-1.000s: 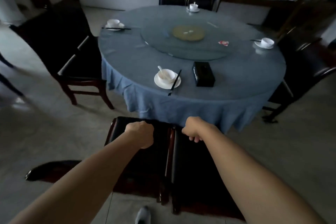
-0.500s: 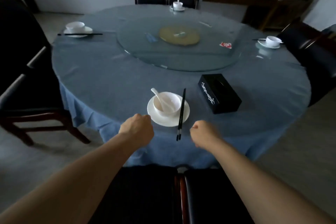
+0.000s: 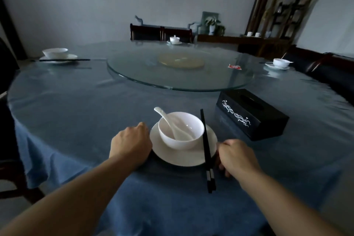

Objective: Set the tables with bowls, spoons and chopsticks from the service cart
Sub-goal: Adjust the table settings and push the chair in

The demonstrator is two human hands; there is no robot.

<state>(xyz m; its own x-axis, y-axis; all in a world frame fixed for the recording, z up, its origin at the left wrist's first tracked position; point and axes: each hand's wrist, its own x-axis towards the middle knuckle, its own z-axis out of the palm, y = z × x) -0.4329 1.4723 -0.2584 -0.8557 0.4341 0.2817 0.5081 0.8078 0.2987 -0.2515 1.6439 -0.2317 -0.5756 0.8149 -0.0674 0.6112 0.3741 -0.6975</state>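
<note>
**Round surface** (image 3: 76,111), draped in blue cloth. Centre: glass turntable (image 3: 134,72) bearing a small red packet (image 3: 234,67). Near edge: near saucer (image 3: 183,158), white, carrying a bowl (image 3: 182,136) with a spoon (image 3: 168,120). Black chopsticks (image 3: 206,147) cross its right rim, near ends on the cloth. To the right stands a black tissue box (image 3: 252,115) with white scrollwork. Left edge: left saucer (image 3: 71,56), with left chopsticks (image 3: 65,60) just in front. Far edge: far saucer (image 3: 174,43). Right edge: right saucer (image 3: 275,66).
</note>
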